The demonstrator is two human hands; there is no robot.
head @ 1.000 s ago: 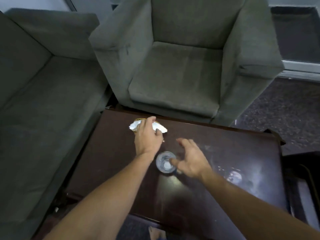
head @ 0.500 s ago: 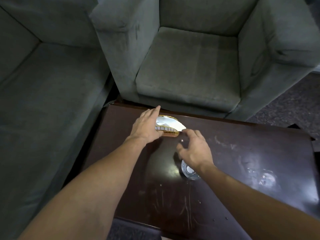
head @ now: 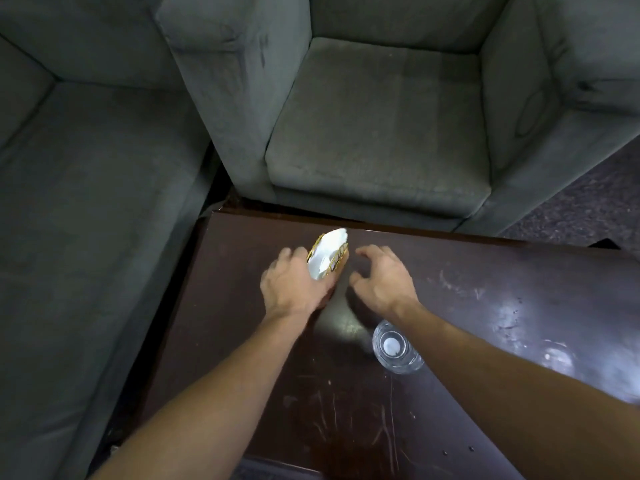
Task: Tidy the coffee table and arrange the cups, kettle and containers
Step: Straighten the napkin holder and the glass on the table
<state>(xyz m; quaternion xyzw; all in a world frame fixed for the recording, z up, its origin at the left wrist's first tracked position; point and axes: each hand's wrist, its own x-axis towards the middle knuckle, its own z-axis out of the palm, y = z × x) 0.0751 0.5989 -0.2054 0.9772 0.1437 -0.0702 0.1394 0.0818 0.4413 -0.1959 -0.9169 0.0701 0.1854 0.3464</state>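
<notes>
Before a grey armchair [head: 377, 133], over the dark worktop [head: 485, 289], the left hand [head: 294, 289] is shown with grip clamped on a tilted gold-trimmed container [head: 329, 254], the right hand [head: 384, 282] beside it with grip apart; two-sided support is advised, clear of the glass [head: 394, 348].

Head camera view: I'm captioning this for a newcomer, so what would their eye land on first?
The bright white, gold-trimmed container stands out, tilted in the left hand near the far edge of the dark wooden coffee table. The right hand hovers beside it, empty, and a clear glass cup stands on the table nearer the camera.
</notes>
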